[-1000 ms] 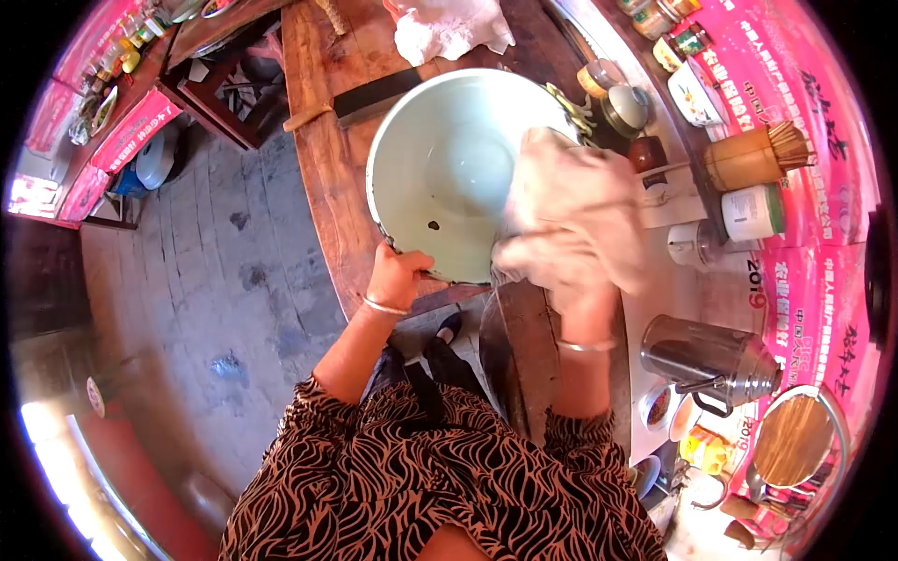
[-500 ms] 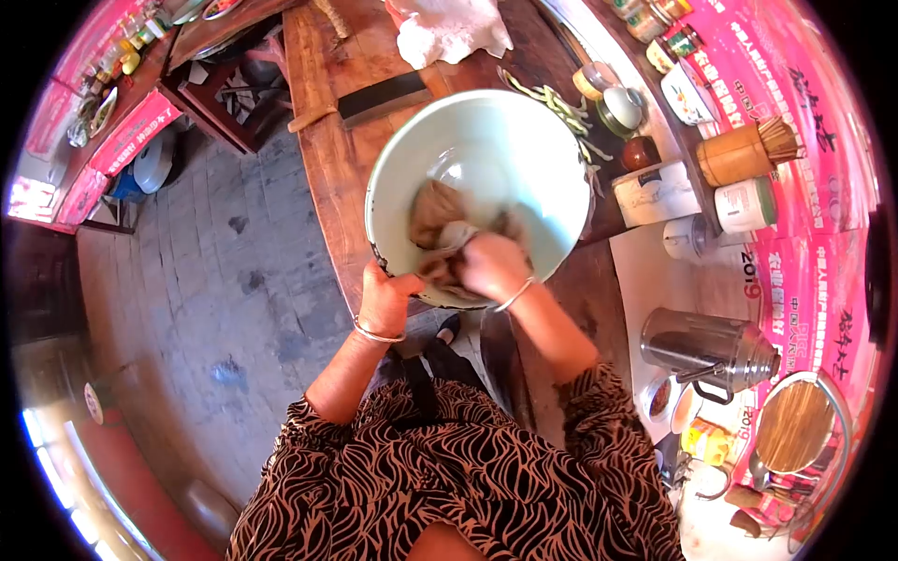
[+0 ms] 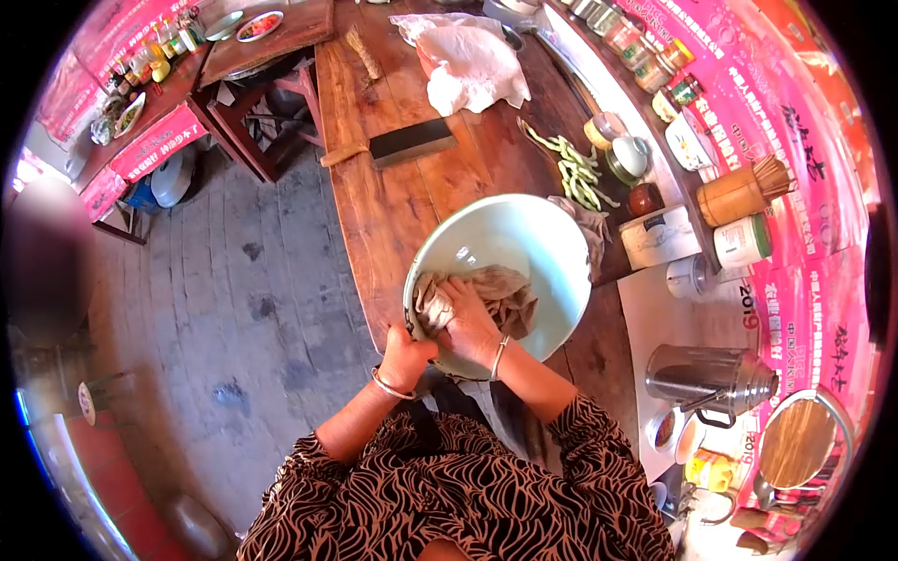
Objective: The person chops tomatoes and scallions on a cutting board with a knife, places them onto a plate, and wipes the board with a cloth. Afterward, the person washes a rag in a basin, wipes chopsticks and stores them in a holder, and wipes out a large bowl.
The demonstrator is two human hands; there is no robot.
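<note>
A large pale enamel basin [image 3: 552, 252] is tilted toward me at the near edge of the wooden table. My left hand [image 3: 406, 359] grips its near-left rim, the thumb over the edge. Inside, my right hand [image 3: 470, 324] presses a crumpled brown cloth [image 3: 503, 285] against the left wall, its fingers spread over part of the fabric. Some of the cloth trails across the basin's bottom. Behind the right rim lies another greyish-brown cloth [image 3: 591, 229], partly hidden by the basin.
Beyond the basin, a cleaver [image 3: 412, 142] lies on the table [image 3: 374, 215]. Green beans [image 3: 575, 168] and a white cloth [image 3: 475, 70] are farther back. Along the right stand jars, a chopstick holder [image 3: 730, 196] and a metal thermos [image 3: 706, 379]. A side table [image 3: 267, 47] stands at far left.
My right hand has moved the brown cloth from the basin's near bottom to its left wall. The basin sits lower and farther right in view, and more of the table shows behind it.
</note>
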